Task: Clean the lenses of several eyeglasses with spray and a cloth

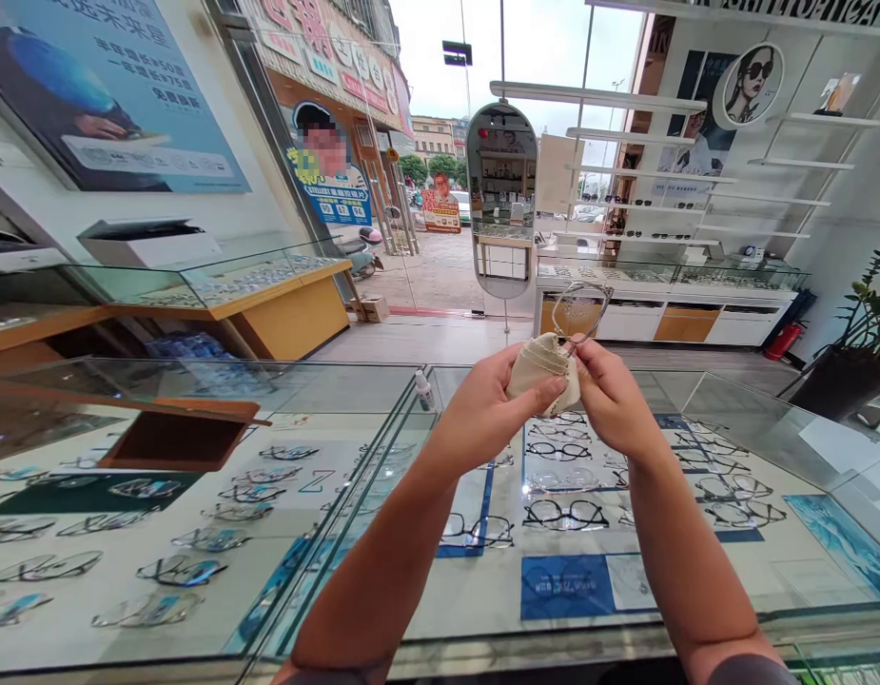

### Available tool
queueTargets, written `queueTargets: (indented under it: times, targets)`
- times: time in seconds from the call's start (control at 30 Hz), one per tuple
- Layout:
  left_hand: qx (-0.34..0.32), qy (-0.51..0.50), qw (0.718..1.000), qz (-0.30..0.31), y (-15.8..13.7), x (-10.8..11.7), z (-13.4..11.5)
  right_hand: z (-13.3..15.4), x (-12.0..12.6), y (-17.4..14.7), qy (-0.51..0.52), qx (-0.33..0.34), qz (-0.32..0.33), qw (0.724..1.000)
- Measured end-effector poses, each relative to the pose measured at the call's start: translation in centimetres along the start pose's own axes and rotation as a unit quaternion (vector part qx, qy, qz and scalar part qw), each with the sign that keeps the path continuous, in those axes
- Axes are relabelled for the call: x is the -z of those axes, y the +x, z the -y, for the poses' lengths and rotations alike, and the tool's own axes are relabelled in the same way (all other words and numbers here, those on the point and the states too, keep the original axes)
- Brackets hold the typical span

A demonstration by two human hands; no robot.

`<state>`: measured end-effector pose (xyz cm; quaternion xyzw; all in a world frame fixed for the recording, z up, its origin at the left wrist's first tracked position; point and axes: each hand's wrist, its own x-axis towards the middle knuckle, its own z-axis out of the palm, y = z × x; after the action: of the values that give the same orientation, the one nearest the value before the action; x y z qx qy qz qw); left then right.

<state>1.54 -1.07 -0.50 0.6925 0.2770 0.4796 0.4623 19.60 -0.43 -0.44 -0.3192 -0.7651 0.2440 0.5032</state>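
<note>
Glasses (580, 312) and cloth (543, 366) held over a glass counter (525, 636)

I see a person's left hand (486, 404) closed around the cream cloth; the right hand (616, 390) pinches the thin-rimmed glasses beside it, above the counter; a small white bottle (424, 391) stands near the counter's far edge; rows of spectacles (566, 515) lie inside the counter; beyond it stands an oval mirror (502, 200).

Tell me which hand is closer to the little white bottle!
Left. The left hand, holding a cream cloth, is just right of the white bottle in the picture. The right hand is farther right, past the cloth.
</note>
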Motion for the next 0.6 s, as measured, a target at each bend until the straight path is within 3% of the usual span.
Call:
queueTargets:
  times: [0.37,0.6]
  targets:
    - [-0.024,0.002,1.000,-0.020,-0.04,0.00,0.17,0.15,-0.08,-0.03,-0.060,0.037,-0.022,0.997]
    - [-0.014,0.002,1.000,0.003,-0.36,0.57,-0.23,0.53,0.26,-0.10,-0.071,0.045,0.012,0.996]
